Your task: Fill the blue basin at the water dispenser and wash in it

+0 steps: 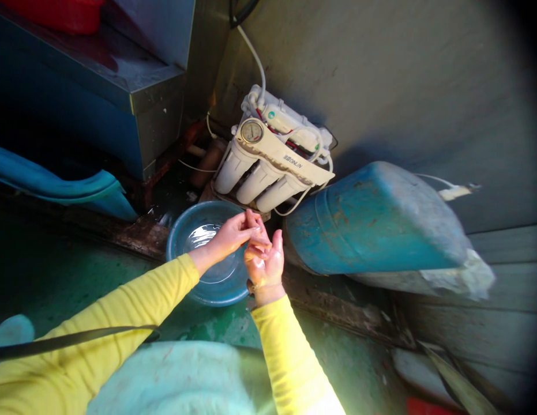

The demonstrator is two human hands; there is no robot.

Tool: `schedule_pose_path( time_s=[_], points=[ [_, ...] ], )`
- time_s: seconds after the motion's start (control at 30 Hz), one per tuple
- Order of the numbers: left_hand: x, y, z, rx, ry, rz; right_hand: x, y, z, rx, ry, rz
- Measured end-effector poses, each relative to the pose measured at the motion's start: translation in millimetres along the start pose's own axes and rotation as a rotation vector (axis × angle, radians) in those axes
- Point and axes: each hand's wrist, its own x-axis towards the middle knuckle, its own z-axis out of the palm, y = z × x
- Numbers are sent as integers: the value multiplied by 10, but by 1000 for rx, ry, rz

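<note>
My left hand point(231, 235) reaches in over a blue basin point(175, 230) with shiny water in it. Its thumb and fingers are closed around the fingers of my right hand point(270, 268). The right palm faces up and looks wet, its thumb stands apart, and its lower fingers bend inward. No object shows between the two hands. A thin band circles the right wrist. Both hands are above the right part of the basin, which rests on the green floor point(225, 328).
A white water filter unit point(272, 161) with a round gauge stands behind the basin. Right of it is a blue drum point(359, 219). At upper left are a metal counter point(158, 115) and a red tub point(73, 14). Pale green fabric point(177, 374) covers the near side.
</note>
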Motion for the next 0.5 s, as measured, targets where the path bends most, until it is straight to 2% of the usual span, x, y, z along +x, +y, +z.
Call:
schedule_pose_path(
  time_s=[0.1,0.2,0.37,0.43,0.5],
  points=[
    [-2,-7,32,23,125,-9,17,72,45,-104,42,12],
    [-4,-18,18,21,168,-31,43,142,40,-267,53,-14],
    [-7,-3,-41,-120,74,-221,70,220,-87,-660,51,-76],
    [-7,-8,-43,-154,61,-214,71,226,-114,-741,54,-99],
    [-14,-20,-26,-181,44,-146,70,206,-101,-731,55,-116]
  ],
)
